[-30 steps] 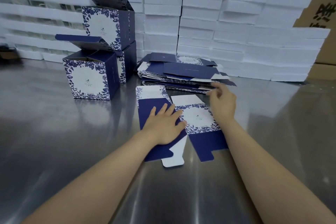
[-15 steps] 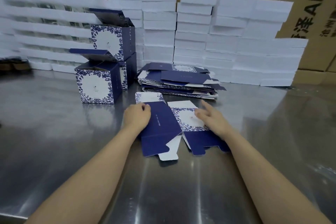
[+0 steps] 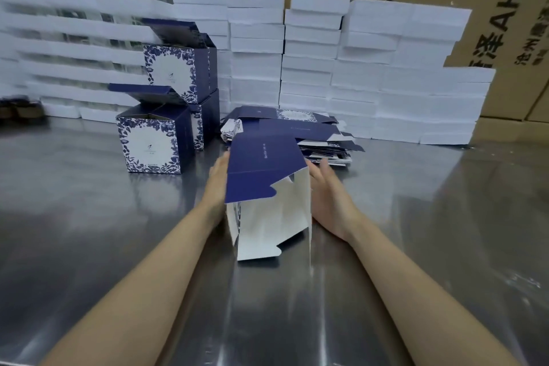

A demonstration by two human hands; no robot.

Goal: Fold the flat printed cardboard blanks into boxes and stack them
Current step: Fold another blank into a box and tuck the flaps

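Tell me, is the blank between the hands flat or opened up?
Opened up: the blue cardboard blank forms a hollow sleeve between the left hand and right hand, white inside showing, end flaps not yet folded.

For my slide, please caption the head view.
Left hand and right hand flank a half-opened navy blank over the table near folded boxes.

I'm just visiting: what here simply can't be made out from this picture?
Head view: fingers of the left hand, hidden behind the half-folded blank.
Head view: the small print on that blank's blue panel, too small to read.
Head view: the white stacks at far left, blurred.
Head view: the lettering on the brown cartons, cut off by the top and right edges.
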